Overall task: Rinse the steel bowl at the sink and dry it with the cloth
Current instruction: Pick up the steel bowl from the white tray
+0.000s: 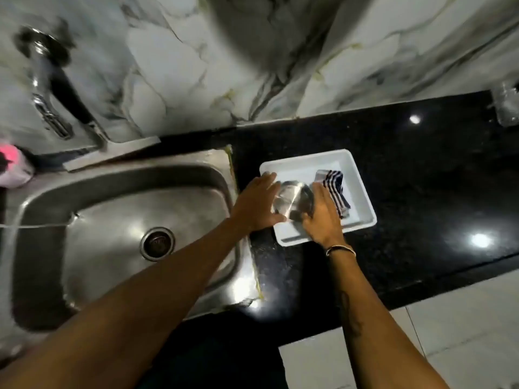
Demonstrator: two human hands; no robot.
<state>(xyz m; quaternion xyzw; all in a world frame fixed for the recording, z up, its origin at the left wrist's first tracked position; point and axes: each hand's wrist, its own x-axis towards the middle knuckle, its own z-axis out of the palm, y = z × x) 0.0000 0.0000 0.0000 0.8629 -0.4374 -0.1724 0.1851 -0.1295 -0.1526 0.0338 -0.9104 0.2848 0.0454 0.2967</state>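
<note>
The steel bowl point(293, 200) lies upside down in a white tray point(362, 197) on the black counter, right of the sink. My left hand point(257, 204) presses against the bowl's left side and my right hand point(323, 217) against its right side, so both hold it between them. A folded blue-and-white striped cloth point(334, 186) lies in the tray just right of the bowl, partly under my right hand. The steel sink point(118, 220) sits to the left, with the tap point(56, 88) on the marble wall above it.
A pink-topped bottle point(12, 167) stands at the sink's far-left rim. A clear glass jar point(505, 108) stands at the counter's back right corner. The black counter point(421, 178) stretches right of the tray. Pale floor tiles point(449, 332) lie below the counter edge.
</note>
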